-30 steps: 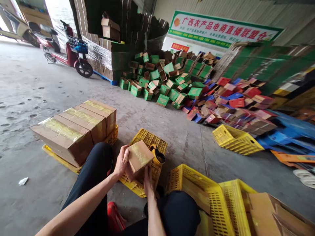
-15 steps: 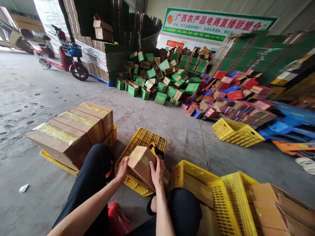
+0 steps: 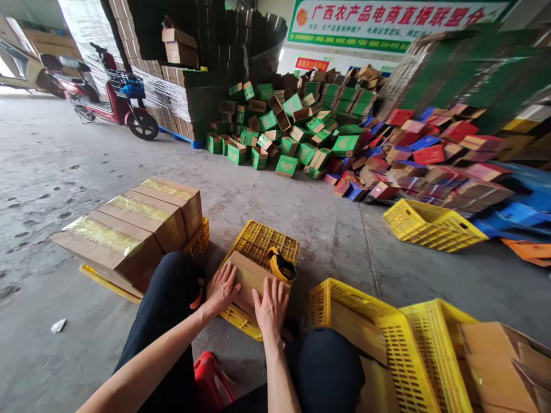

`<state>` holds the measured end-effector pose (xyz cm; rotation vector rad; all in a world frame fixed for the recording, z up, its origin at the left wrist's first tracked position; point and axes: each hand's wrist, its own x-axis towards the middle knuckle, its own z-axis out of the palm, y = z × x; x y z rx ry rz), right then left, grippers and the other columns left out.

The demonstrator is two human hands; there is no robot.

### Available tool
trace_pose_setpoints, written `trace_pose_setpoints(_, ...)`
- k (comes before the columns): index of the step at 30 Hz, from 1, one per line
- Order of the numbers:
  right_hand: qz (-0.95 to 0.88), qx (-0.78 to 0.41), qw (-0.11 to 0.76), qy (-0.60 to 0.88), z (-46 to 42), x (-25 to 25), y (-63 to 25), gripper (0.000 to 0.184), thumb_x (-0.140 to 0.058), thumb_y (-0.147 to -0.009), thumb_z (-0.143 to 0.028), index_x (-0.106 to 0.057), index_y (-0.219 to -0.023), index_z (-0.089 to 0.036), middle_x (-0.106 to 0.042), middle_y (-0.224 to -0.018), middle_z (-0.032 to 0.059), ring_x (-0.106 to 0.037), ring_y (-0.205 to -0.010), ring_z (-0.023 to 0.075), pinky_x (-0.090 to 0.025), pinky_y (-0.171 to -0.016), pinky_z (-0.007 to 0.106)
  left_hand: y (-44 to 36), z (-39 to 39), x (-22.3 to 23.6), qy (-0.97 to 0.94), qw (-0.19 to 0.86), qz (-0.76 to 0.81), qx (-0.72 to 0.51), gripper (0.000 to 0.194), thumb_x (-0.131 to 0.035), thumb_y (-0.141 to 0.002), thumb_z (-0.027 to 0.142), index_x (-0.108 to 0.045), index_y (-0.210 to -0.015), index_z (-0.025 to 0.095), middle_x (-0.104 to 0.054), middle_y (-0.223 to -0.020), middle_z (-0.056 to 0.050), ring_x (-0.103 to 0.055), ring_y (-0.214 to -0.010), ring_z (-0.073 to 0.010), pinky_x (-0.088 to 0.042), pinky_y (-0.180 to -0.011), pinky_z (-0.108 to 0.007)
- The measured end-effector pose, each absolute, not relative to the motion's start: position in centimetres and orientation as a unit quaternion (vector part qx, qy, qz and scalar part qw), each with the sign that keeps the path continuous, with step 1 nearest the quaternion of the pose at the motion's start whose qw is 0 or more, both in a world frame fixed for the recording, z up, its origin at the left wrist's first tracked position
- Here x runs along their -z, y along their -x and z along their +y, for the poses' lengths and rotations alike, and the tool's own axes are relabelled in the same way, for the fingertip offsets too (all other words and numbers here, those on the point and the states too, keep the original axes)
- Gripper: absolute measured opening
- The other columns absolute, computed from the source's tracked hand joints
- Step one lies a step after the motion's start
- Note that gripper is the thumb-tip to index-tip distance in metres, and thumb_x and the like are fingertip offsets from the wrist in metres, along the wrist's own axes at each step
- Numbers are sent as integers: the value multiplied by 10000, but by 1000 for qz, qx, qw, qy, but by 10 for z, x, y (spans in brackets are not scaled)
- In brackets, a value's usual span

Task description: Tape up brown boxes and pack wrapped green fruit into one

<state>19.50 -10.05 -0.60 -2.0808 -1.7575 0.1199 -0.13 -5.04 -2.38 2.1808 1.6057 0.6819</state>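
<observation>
Brown corrugated cardboard makes up the carton (image 3: 248, 276) under our hands, which rests on an upturned yellow plastic crate (image 3: 260, 234), low in front of us. Left hand (image 3: 221, 289): palm down, fingers lightly spread, laid on the carton's left part. Right hand (image 3: 271, 301): likewise flat, fingers extended, on its right part. Neither is wrapped round an edge; we note contact by pressing or steadying, not a grip. Handling, by judgement: walls fairly stiff, flaps and corners liable to crush; surface dry, with little slip except on any tape. Weight undetermined, contents hidden; we would guess light to moderate. Best hold: one palm against each end, or fingers under the lower edges. Just beyond the right fingertips, on the same crate, sits a yellow-and-black tape dispenser (image 3: 280, 265). Left of the left hand: three cartons (image 3: 148, 215) sealed with yellowish tape. Right of the right hand: a yellow crate (image 3: 404, 355) holding cartons. Writing: none that we can make out on our carton. Far ahead of the hands, toward the right, a green-bordered banner (image 3: 400, 26) reads 广西农产品电商直播联盟, its last character unclear, its smaller lines blurred. Below it, a red sign (image 3: 312, 63) is illegible to us. Green cartons (image 3: 286, 165) straight beyond the hands bear a pale emblem, wording unreadable.
</observation>
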Motion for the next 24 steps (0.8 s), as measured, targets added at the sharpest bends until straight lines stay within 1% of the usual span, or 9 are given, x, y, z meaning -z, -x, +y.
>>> trace_pose_setpoints(3,-493,-79,296,814,-115,22,-209,1194,-322,-883,-891,-337,-1572,84,-283,-1636,378,-267,-1534,513,-312,-1167,687,0,-43,23,-776,126,575,-227,656,-472,-1010,436,-477,-1551,65,-357,-1665,-205,-334,-1549,-382,-370,-1204,-533)
trace_pose_setpoints(5,-437,-146,334,822,-123,31,-218,1333,-369,-794,-962,-315,-1556,130,-385,-1562,415,-411,-1463,504,-410,-1127,603,-3,-37,17,-767,113,592,-223,661,-480,-1005,453,-486,-1549,78,-365,-1666,-197,-334,-1541,-404,-405,-1172,-527)
trace_pose_setpoints(6,-428,-175,343,818,-126,33,-223,1314,-386,-789,-959,-352,-1547,114,-473,-1508,397,-500,-1406,478,-454,-1099,552,-5,-34,14,-760,113,602,-218,659,-476,-1007,453,-478,-1558,91,-360,-1670,-192,-344,-1531,-413,-420,-1154,-535)
trace_pose_setpoints(8,-427,-204,350,809,-130,36,-231,1170,-387,-832,-913,-469,-1516,33,-619,-1401,323,-632,-1282,414,-510,-1039,467,-9,-34,9,-747,120,622,-203,660,-466,-1013,449,-451,-1578,108,-342,-1678,-196,-386,-1491,-433,-438,-1117,-571)
trace_pose_setpoints(10,-428,-209,357,803,-129,37,-237,1044,-369,-871,-865,-563,-1465,-28,-679,-1344,273,-681,-1220,378,-526,-1013,431,-11,-39,8,-738,133,633,-191,673,-469,-1016,466,-442,-1582,101,-324,-1678,-228,-422,-1450,-454,-431,-1098,-606)
trace_pose_setpoints(13,-426,-208,374,797,-123,36,-244,976,-303,-904,-817,-624,-1409,-47,-686,-1351,246,-665,-1258,363,-512,-1046,438,-10,-58,17,-734,145,634,-194,700,-494,-1015,530,-463,-1569,103,-280,-1680,-275,-386,-1465,-485,-394,-1103,-642)
trace_pose_setpoints(17,-427,-199,387,792,-119,34,-247,901,-271,-934,-750,-644,-1390,-67,-674,-1385,223,-627,-1318,341,-498,-1082,450,-7,-81,35,-751,116,614,-214,752,-515,-1006,577,-404,-1613,146,-190,-1719,-246,-204,-1568,-478,-342,-1163,-632)
trace_pose_setpoints(21,-439,-175,386,792,-121,30,-237,891,-221,-974,-708,-574,-1461,-50,-644,-1426,230,-629,-1318,328,-505,-1083,445,-11,-82,40,-764,73,594,-243,759,-534,-998,589,-435,-1596,132,-227,-1711,-238,-107,-1605,-442,-246,-1237,-617)
trace_pose_setpoints(24,-468,-128,378,789,-124,27,-228,891,-157,-1017,-658,-515,-1496,3,-584,-1480,268,-605,-1348,330,-487,-1115,452,-14,-79,37,-768,69,589,-243,728,-562,-995,566,-454,-1590,160,-223,-1715,-227,-116,-1604,-442,-255,-1235,-616)
